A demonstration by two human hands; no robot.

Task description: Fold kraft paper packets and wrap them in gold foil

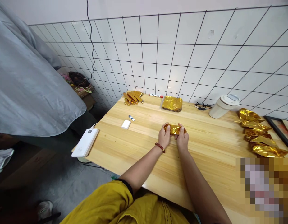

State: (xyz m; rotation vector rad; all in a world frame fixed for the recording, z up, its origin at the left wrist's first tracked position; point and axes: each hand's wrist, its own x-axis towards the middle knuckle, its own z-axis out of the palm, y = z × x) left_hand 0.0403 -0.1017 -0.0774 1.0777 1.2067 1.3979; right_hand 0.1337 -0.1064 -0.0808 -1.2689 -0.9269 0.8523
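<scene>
Between my two hands is a small piece of shiny gold foil paper [174, 129], held just over the wooden table [139, 140]. My left hand [164, 135], with a red bead bracelet at the wrist, pinches the foil's left end, thumb on top. The right end is gripped by my right hand [182, 137] in the same way. Fingers behind the foil are partly hidden. Beyond my hands lies a flat stack of gold foil sheets [172, 103]. A heap of folded gold foil strips [133, 97] rests at the back left corner.
At the right stands a cream tumbler [221, 107] beside dark glasses [202, 105]. Puffed gold foil pieces [258, 132] line the right side. A white power bank [86, 143] sits on the left edge, near a white charger [126, 124]. A red-and-white marker [156, 95] lies by the tiled wall.
</scene>
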